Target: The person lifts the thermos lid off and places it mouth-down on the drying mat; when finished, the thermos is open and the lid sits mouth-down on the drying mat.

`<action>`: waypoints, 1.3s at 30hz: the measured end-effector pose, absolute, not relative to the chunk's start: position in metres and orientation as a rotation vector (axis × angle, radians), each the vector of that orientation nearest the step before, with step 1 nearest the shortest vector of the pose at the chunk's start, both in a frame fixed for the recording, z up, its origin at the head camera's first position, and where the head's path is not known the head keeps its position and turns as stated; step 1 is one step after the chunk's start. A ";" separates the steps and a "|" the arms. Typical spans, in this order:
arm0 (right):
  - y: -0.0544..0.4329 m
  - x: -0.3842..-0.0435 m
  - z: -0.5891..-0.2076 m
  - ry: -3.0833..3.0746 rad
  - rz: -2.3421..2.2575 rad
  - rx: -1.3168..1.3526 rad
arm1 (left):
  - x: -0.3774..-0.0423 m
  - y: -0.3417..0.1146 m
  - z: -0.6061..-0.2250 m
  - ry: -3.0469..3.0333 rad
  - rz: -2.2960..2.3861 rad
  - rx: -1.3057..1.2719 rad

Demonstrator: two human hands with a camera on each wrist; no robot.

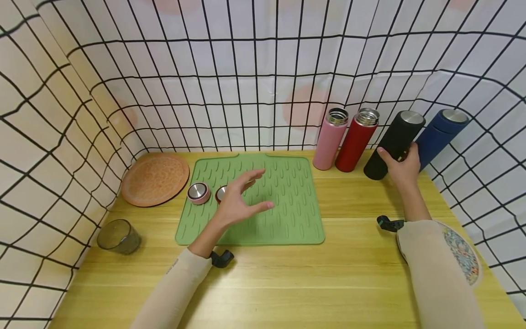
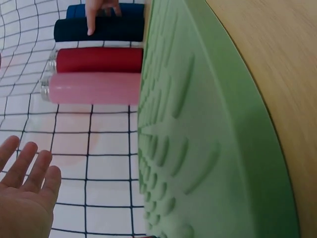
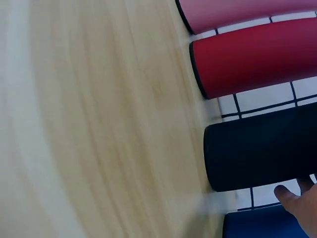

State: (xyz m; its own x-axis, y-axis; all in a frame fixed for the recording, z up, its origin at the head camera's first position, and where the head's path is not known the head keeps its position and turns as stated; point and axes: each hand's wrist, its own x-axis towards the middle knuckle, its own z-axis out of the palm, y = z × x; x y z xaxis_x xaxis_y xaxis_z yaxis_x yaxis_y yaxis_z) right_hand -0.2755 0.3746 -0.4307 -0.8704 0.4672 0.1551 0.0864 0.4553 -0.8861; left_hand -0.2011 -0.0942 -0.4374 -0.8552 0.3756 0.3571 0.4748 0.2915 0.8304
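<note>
In the head view my right hand (image 1: 404,170) grips the black vacuum flask (image 1: 388,153), its thumb lying across the flask's front and its fingers at the side facing the blue flask (image 1: 436,141). Both of these flasks have their steel-topped lids on. Beside them stand a red flask (image 1: 355,144) and a pink flask (image 1: 328,144), lidless, with bare metal mouths. My left hand (image 1: 238,201) is held over the green mat (image 1: 283,214), fingers spread apart from the thumb, holding nothing. Two loose lids sit on the mat: a pink lid (image 1: 199,193) and a red-rimmed lid (image 1: 219,194) partly hidden by that hand.
An orange round placemat (image 1: 155,179) lies at the back left, with a tinted glass (image 1: 119,236) nearer the front. Under my right forearm is a round floral-patterned mat (image 1: 462,253). Gridded cloth walls (image 1: 263,91) rise around the wooden table (image 1: 287,288).
</note>
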 end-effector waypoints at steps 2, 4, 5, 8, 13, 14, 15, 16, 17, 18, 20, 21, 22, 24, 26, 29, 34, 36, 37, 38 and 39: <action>0.373 -0.271 -0.431 -2.327 1.405 -0.444 | -0.200 -0.092 -0.435 -2.441 -1.619 -0.821; 0.369 -0.266 -0.431 -2.309 1.414 -0.413 | -0.199 -0.090 -0.433 -2.431 -1.617 -0.838; 0.368 -0.262 -0.431 -2.296 1.426 -0.393 | -0.198 -0.089 -0.433 -2.424 -1.619 -0.846; 0.360 -0.250 -0.430 -2.285 1.454 -0.365 | -0.197 -0.087 -0.430 -2.410 -1.628 -0.864; 0.342 -0.227 -0.424 -2.310 1.461 -0.263 | -0.197 -0.083 -0.427 -2.386 -1.645 -0.882; 0.338 -0.224 -0.423 -2.315 1.457 -0.226 | -0.197 -0.083 -0.427 -2.384 -1.644 -0.881; 0.333 -0.220 -0.422 -2.314 1.454 -0.186 | -0.197 -0.083 -0.426 -2.381 -1.642 -0.884; 0.329 -0.217 -0.422 -2.303 1.462 -0.137 | -0.197 -0.083 -0.426 -2.375 -1.640 -0.892; 0.324 -0.214 -0.422 -2.297 1.466 -0.090 | -0.197 -0.082 -0.425 -2.373 -1.639 -0.893; 0.319 -0.211 -0.422 -2.287 1.476 -0.040 | -0.196 -0.082 -0.424 -2.368 -1.638 -0.899; 0.308 -0.206 -0.421 -2.271 1.505 0.054 | -0.196 -0.081 -0.422 -2.356 -1.635 -0.912; 0.302 -0.204 -0.420 -2.265 1.517 0.101 | -0.196 -0.081 -0.421 -2.347 -1.639 -0.920; 0.296 -0.201 -0.420 -2.267 1.525 0.142 | -0.195 -0.080 -0.419 -2.336 -1.644 -0.927; 0.285 -0.198 -0.418 -2.260 1.561 0.225 | -0.194 -0.078 -0.417 -2.314 -1.655 -0.939; 0.275 -0.195 -0.418 -2.247 1.595 0.306 | -0.192 -0.077 -0.413 -2.292 -1.666 -0.946; 0.262 -0.192 -0.418 -2.226 1.670 0.419 | -0.190 -0.075 -0.408 -2.246 -1.724 -0.971; 0.244 -0.188 -0.419 -2.232 1.767 0.585 | -0.185 -0.070 -0.400 -2.184 -1.808 -1.040; 0.236 -0.187 -0.419 -2.257 1.785 0.646 | -0.183 -0.069 -0.398 -2.173 -1.810 -1.056; 0.232 -0.187 -0.418 -2.269 1.794 0.679 | -0.182 -0.069 -0.397 -2.167 -1.808 -1.061; 0.228 -0.187 -0.417 -2.286 1.797 0.711 | -0.182 -0.069 -0.396 -2.155 -1.816 -1.068; 0.224 -0.187 -0.416 -2.299 1.795 0.746 | -0.181 -0.069 -0.395 -2.141 -1.826 -1.077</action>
